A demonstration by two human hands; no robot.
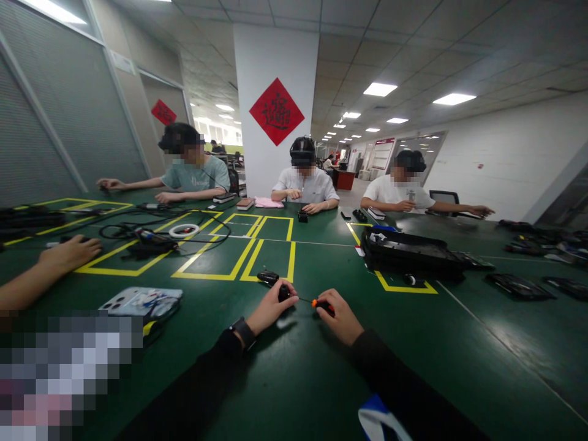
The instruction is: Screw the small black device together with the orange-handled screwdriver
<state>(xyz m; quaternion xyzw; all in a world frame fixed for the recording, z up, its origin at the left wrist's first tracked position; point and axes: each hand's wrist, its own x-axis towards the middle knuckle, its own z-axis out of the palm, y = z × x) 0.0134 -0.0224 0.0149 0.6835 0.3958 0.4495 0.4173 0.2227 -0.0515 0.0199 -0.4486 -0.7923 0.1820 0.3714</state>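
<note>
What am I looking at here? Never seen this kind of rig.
There's no robot: just a person's two bare hands, seen in one picture from a camera worn on the head, looking forward and down. The left hand holds a small black part. The right hand grips an orange-and-black screwdriver, its shaft pointing toward that part; whether the tip touches is too small to tell. The green table bears yellow tape outlines, a white ring and a black tray-like case. The hand at far left is a co-worker's.
</note>
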